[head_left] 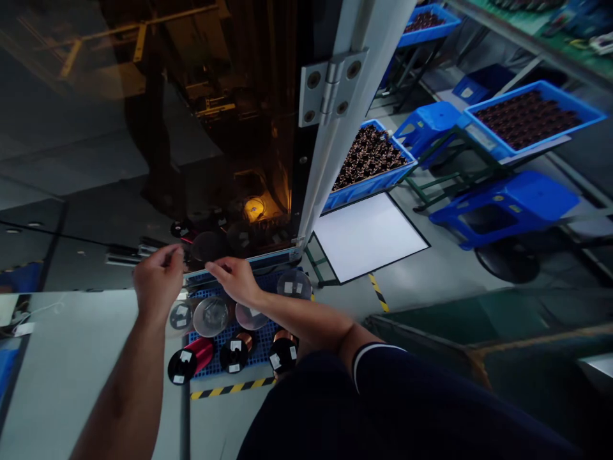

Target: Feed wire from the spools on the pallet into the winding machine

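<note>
My left hand [159,276] is closed, thumb and fingers pinched together, just beside the metal handles [125,254] at the lower edge of the dark tinted door [230,147]. To its right, my right hand [235,278] reaches in with its fingertips pressed together in front of the same door's bottom edge. Whatever either pinch holds is too small or thin to make out. Below the hands stand clear-covered wire spools [211,317]. Nearer to me lie a spool of red wire [190,361] and two copper wire spools [235,351] with black flanges and white labels.
The spools rest on a blue grid pallet [263,348], with yellow-black floor tape [233,388] along it. At right are a white board [371,236], a blue crate of dark parts [368,160], blue stools [507,207] and another blue tray [531,121]. A hinged door frame [352,128] stands upright.
</note>
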